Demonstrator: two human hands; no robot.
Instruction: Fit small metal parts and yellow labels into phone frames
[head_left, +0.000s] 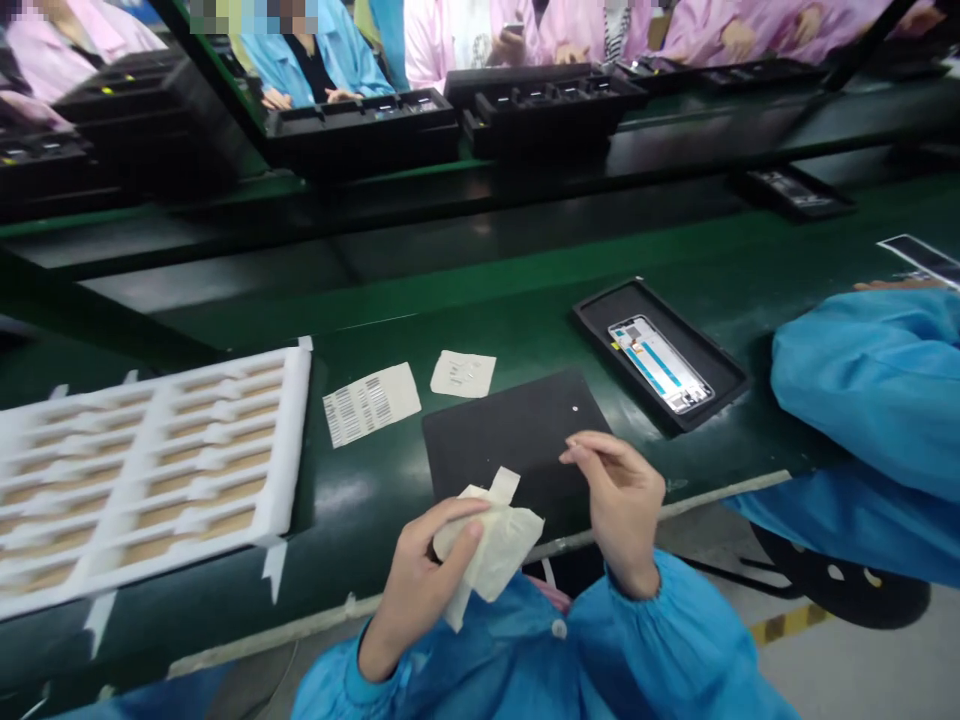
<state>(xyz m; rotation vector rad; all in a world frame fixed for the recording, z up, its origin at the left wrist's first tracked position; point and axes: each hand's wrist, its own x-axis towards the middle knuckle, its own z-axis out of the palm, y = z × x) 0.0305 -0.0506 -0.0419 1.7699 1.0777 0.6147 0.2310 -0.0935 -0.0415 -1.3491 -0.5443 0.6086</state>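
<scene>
My left hand (pixel 424 575) grips a folded, crumpled piece of cream-coloured paper (pixel 491 560), with a narrow strip sticking up from its top. To the right, my right hand (pixel 624 500) is raised with thumb and forefinger pinched together; whatever lies between the fingertips is too small to name. Both hands are over the near edge of a black mat (pixel 502 435). Behind the mat lie a sheet with rows of dark strips (pixel 373 403) and a smaller pale sheet with several small pieces on it (pixel 463 374). A black tray (pixel 720 370) at the right holds an opened phone body (pixel 660 363).
A white foam tray with slots (pixel 289 450) stands on the green table at the left. A co-worker's blue sleeve (pixel 870 380) reaches in from the right. Farther back are a dark shelf, another black tray (pixel 799 192) and several people behind black boxes (pixel 367 125).
</scene>
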